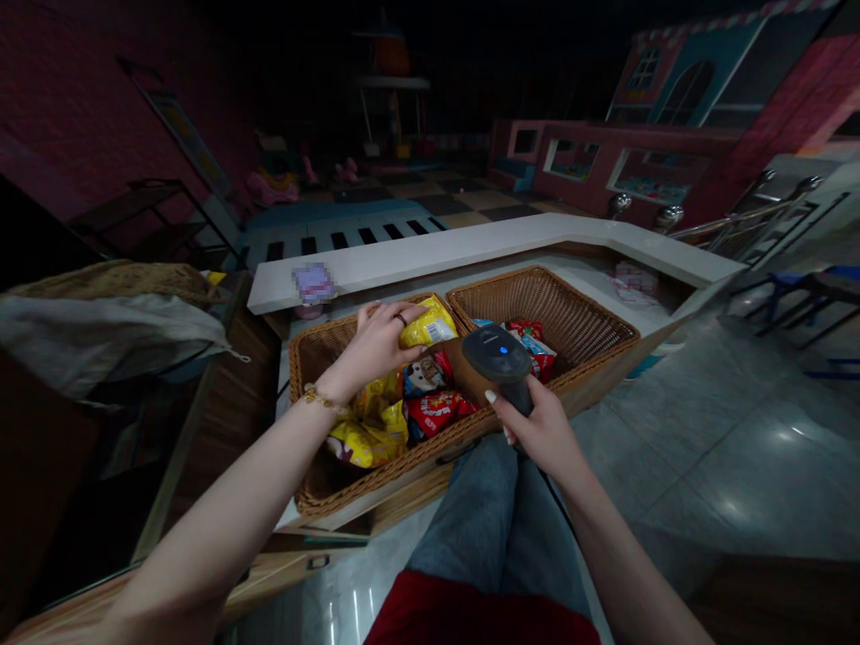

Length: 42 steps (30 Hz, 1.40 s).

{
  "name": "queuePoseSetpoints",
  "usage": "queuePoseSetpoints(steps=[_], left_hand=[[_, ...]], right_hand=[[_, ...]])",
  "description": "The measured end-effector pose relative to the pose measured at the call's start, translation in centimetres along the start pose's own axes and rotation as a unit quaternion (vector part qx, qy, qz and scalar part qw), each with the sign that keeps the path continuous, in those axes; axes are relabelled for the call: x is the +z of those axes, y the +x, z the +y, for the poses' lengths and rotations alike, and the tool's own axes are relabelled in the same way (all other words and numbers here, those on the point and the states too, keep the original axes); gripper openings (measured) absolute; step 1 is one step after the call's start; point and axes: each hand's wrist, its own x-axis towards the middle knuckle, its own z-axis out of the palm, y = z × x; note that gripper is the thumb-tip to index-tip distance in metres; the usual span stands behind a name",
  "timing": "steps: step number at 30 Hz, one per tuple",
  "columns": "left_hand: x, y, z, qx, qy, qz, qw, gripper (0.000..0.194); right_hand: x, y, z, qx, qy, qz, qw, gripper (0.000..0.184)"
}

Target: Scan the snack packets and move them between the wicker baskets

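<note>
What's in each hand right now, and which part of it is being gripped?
The left hand holds a yellow snack packet by one end. The right hand wraps around the handle of a black handheld barcode scanner, below its head.

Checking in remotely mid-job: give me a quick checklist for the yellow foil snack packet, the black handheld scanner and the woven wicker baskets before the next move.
1. Left hand on the yellow foil snack packet: ok, gripped above the left wicker basket.
2. White barcode label on the packet: ok, showing.
3. Black handheld barcode scanner in the right hand: ok, gripped.
4. Scanner's blue light: ok, lit.
5. Scanner window facing the label: cannot tell, window hidden.
6. Right wicker basket: ok, red snack packets lie inside.
</note>
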Motion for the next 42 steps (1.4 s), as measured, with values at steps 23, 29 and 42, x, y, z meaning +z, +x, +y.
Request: queuePoseSetpoints(steps=[23, 29, 42], left_hand=[[-0.1, 0.0, 0.8, 0.028, -0.028, 0.053, 0.998, 0.056], [-0.1, -0.1, 0.8, 0.023, -0.036, 0.045, 0.998, 0.064], [0.4, 7.5, 4.2, 0.156, -0.017, 0.01, 0.988, 0.071]], right_hand=[[1.1, -0.6, -1.3, -0.006, -0.042, -0.038, 0.998, 0.025], [1.0, -0.6, -1.2, -0.006, -0.043, -0.029, 0.999, 0.026], [-1.2, -1.2, 0.1, 0.011, -0.029, 0.013, 0.999, 0.031]])
